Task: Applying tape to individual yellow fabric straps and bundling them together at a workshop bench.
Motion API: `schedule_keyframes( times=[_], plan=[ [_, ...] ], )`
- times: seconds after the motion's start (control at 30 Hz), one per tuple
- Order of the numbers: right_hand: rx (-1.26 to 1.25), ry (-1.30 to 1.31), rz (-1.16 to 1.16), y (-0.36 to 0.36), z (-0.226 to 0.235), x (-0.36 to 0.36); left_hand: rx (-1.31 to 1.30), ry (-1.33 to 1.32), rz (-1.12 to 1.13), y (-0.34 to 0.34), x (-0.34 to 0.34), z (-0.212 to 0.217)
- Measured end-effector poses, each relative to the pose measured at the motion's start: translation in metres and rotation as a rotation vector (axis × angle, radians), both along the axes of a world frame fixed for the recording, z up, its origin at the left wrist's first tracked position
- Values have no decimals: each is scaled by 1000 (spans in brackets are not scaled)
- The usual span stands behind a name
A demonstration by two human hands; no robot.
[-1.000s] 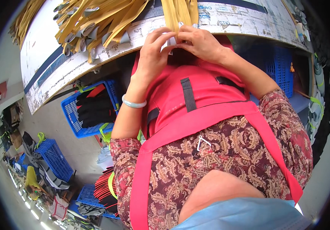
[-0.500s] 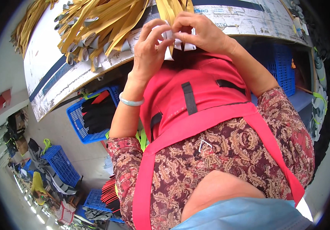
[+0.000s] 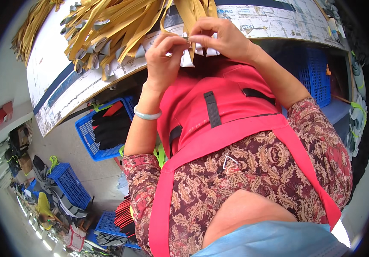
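Note:
At the near edge of the table, my two hands meet over a bundle of yellow fabric strips [image 3: 193, 15] with pale grey-white ends [image 3: 188, 59]. My left hand [image 3: 164, 60] is closed in a pinch; a single yellow strip [image 3: 163, 20] curves down into its fingers. My right hand [image 3: 227, 39] also pinches, its thumb and forefinger touching the left fingertips. What lies between the right fingertips is too small to make out. A larger pile of yellow strips [image 3: 120, 30] with curled grey ends lies left of my hands.
The worn white table [image 3: 274, 28] runs across the top. Below its edge, on the left, a blue basket [image 3: 85, 132] holds black and red cloth. Another blue crate [image 3: 315, 79] stands under the table at right. More blue baskets [image 3: 70, 185] stand on the floor at lower left.
My left fingers have closed from a loose curl into a pinch against the right fingertips. A yellow strip now loops up beside the left hand. My right hand has shifted slightly left.

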State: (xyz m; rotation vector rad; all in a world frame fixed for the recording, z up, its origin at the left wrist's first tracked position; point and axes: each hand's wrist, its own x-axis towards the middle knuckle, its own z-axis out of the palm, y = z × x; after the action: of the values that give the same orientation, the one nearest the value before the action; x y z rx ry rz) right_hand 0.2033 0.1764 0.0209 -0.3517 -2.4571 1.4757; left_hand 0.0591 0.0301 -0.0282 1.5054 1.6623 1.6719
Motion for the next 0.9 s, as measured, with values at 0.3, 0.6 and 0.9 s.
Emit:
schedule_keyframes(
  times=[0.3, 0.6, 0.9],
  plan=[
    [-314, 81, 212, -3, -7, -21, 1, -851, -326, -13, -21, 5],
    [-409, -23, 223, 1, 6, -25, -10, -974, -373, -10, -28, -5],
    [-429, -74, 200, 1, 10, -26, 26, -1022, -349, -8, -26, -3]
  ],
)
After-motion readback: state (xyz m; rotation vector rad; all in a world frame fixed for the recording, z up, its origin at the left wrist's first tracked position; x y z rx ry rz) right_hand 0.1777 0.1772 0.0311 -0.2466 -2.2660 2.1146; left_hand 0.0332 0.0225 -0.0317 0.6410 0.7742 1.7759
